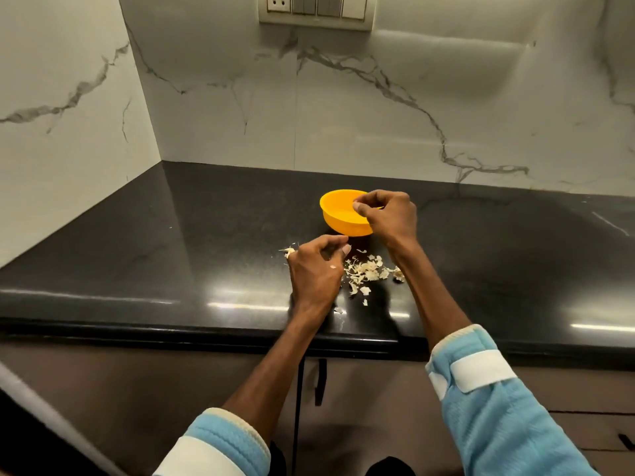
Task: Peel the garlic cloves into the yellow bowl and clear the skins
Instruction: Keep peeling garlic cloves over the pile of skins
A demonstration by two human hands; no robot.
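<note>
One garlic clove seems pinched by the right hand over the yellow bowl: drop it low. Left hand curled, grip unclear.

head cam | faces forward-down onto countertop | near above it | wide-angle, edges seemingly bowed

Glossy black countertop with yellow bowl and scattered garlic skins.

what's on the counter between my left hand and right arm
A loose pile of garlic skins lies on the counter between the left hand and the right arm. The head view shows it.
</note>
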